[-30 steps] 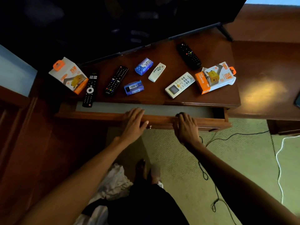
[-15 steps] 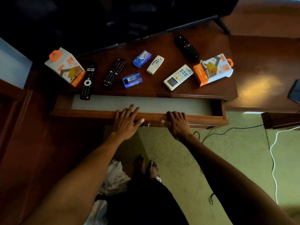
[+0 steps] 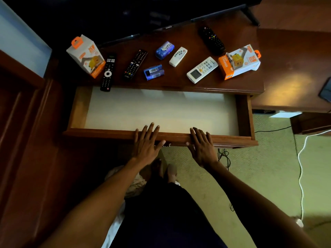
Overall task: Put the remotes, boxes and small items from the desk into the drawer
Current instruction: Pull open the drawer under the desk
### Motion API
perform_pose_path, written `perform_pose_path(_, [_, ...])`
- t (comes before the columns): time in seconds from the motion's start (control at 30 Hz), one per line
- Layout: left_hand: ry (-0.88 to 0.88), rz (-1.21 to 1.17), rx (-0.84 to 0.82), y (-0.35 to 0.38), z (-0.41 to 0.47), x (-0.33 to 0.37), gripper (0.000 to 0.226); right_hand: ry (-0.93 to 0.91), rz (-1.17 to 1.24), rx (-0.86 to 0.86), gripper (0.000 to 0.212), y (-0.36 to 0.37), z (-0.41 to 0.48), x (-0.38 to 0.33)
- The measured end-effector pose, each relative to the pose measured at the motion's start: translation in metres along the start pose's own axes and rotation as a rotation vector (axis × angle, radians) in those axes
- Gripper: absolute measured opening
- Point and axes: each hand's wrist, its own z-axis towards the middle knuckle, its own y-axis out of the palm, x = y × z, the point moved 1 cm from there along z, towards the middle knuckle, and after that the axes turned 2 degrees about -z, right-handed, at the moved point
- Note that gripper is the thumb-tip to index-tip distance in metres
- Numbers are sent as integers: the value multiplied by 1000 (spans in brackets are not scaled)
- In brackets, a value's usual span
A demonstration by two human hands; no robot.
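While both flat hands, left hand (image 3: 147, 140), right hand (image 3: 201, 143), rest on drawer (image 3: 245, 113) front, remotes (image 3: 135, 64), boxes (image 3: 239, 61) above.

A dark television (image 3: 125, 13) stands at the rear. A white cable (image 3: 301, 176) and black cable (image 3: 223, 156) lie on green carpet (image 3: 259, 167).

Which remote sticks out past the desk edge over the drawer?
The black remote with the white ring button, leftmost beside the left charger box. Its lower end overhangs the open drawer; the other four lie fully on the desk.
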Motion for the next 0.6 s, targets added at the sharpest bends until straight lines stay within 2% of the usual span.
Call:
perform_pose_path(0.23, [10,26,9,6,-16,-2,76,17,27,28,68,2,-16,-9])
perform_pose_path(0.47, [24,42,-40,9,-36,-10,76,23,52,32,63,11,-36,-19])
perform_pose_path(0.6, [14,35,-83,1,-35,-7,72,-55,12,2,62,1,-30,-10])
